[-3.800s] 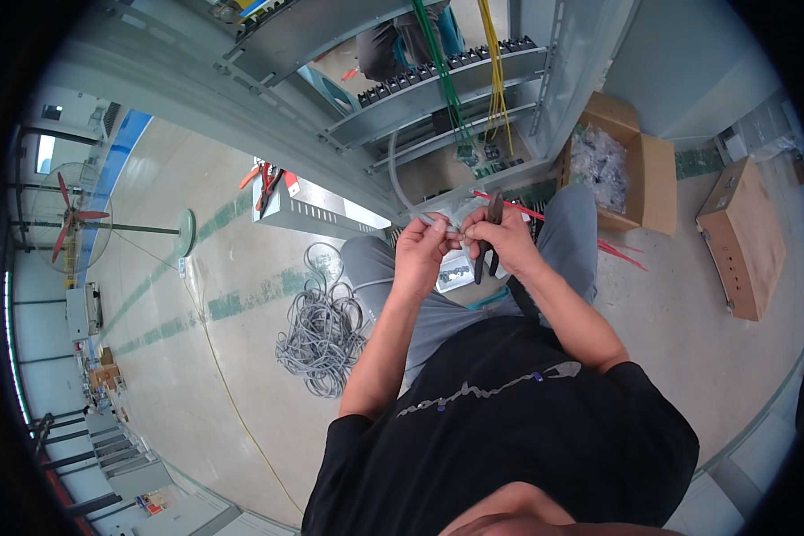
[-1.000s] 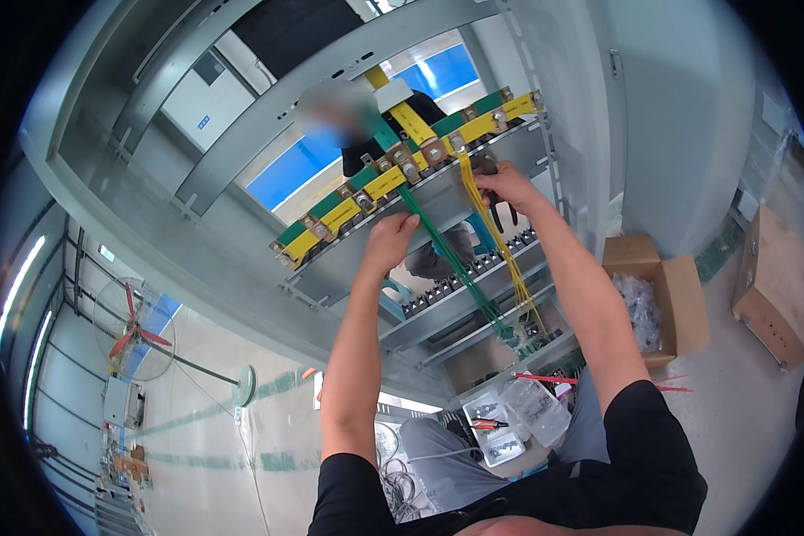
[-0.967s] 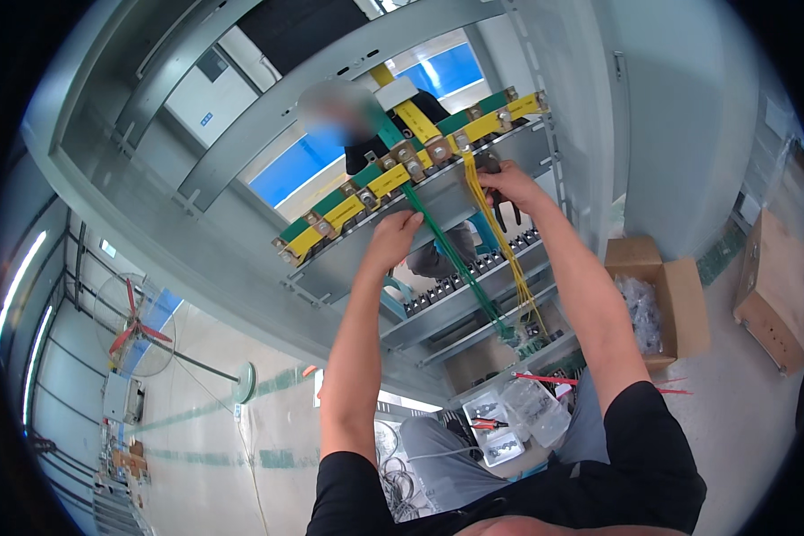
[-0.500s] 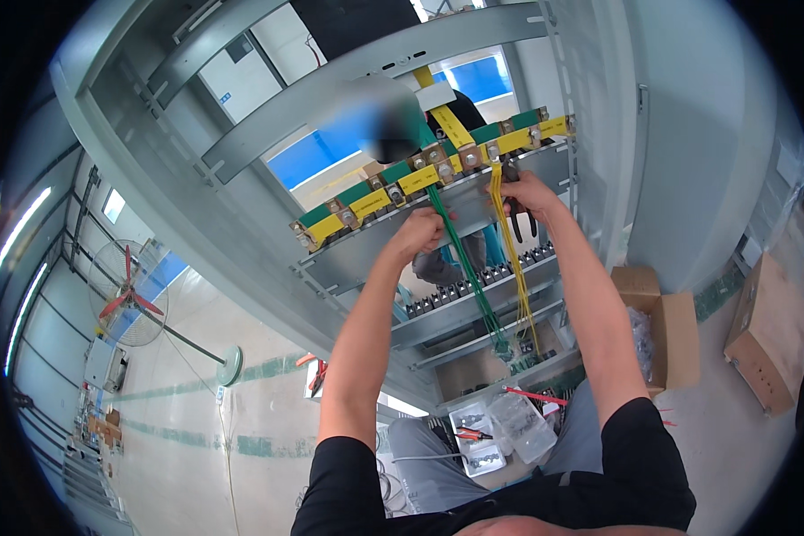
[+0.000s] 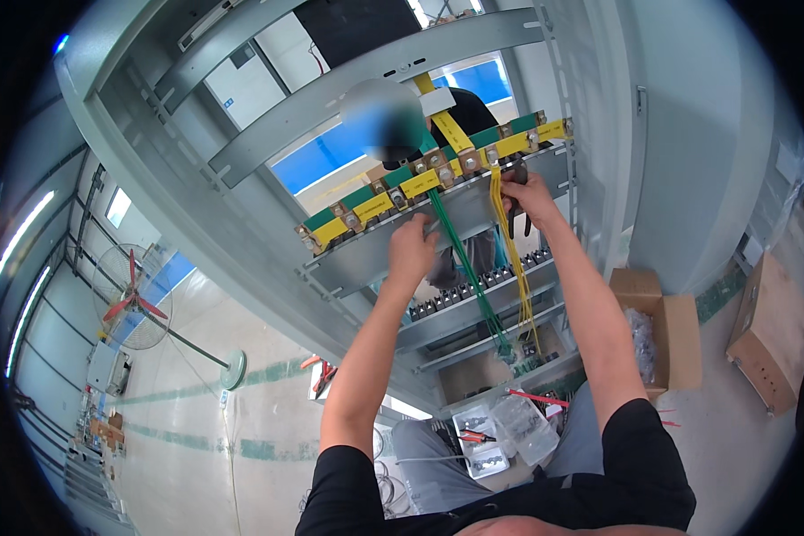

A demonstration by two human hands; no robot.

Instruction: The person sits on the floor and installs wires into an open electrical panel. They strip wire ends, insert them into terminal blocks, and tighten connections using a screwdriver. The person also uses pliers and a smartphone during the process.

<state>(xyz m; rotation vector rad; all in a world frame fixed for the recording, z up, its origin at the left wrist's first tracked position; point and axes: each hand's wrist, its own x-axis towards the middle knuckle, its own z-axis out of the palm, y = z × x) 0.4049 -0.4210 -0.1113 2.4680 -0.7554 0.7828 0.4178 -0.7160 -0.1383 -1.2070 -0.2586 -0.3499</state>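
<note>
My right hand [image 5: 529,198] is closed around dark-handled pliers [image 5: 519,174], just right of the bundle of yellow wires [image 5: 512,259]. Those wires hang from the yellow-and-green busbar [image 5: 417,184] that runs slantwise across the cabinet. To the left, my left hand [image 5: 411,250] is raised below the busbar, beside the green wire bundle [image 5: 460,255]. Its fingers are curled, and whatever they may hold is hidden. Both bundles run down to the cabinet's bottom.
Behind the cabinet frame [image 5: 317,98] another person [image 5: 464,112] is partly visible. A clear parts box [image 5: 523,429] lies between my legs. An open carton [image 5: 679,339] stands at the right, and a fan [image 5: 132,299] stands at the left.
My left hand has shifted slightly left, away from the green wires. My right hand stays by the yellow wires with the pliers. The view has tilted a little.
</note>
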